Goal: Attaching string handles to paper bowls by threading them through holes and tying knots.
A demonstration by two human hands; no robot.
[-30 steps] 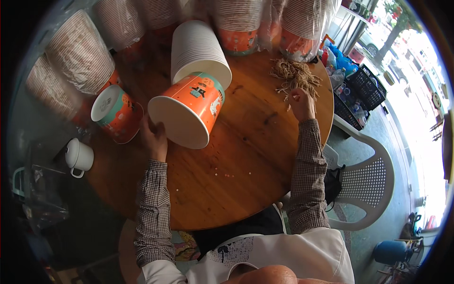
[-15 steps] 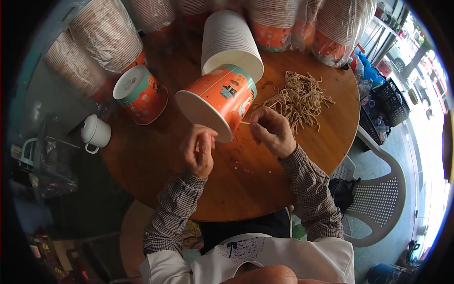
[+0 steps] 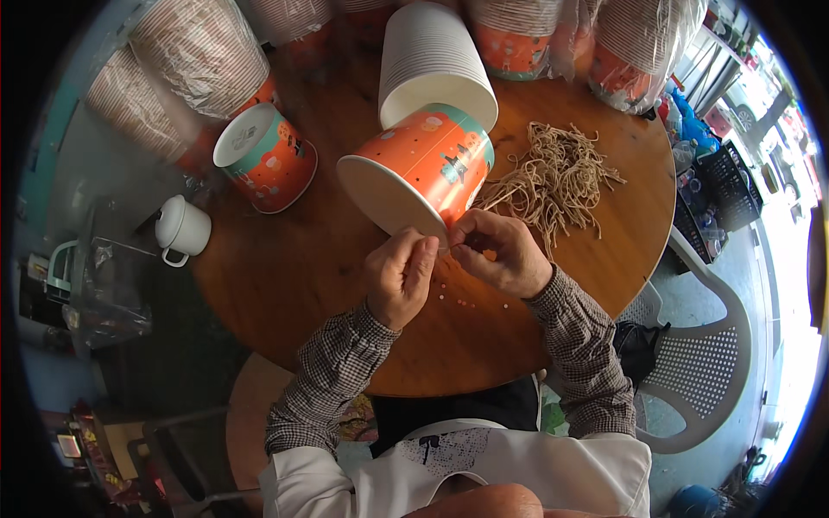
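Leftmost on my feed I have a white lidded mug (image 3: 184,229) near the edge of the round wooden table (image 3: 276,298), then an upturned orange-and-teal tub (image 3: 272,164). My left hand (image 3: 402,278) has thumb and fingers drawn together, just below the rim of 1 tilted orange tub (image 3: 423,160), which lies mouth toward me in front of a nested white stack (image 3: 432,60). My right hand (image 3: 501,252) is pinched together beside it, though I cannot tell what either grip clamps, and farther right lie the tan string heap (image 3: 566,181) on the tabletop and a white chair (image 3: 704,367)
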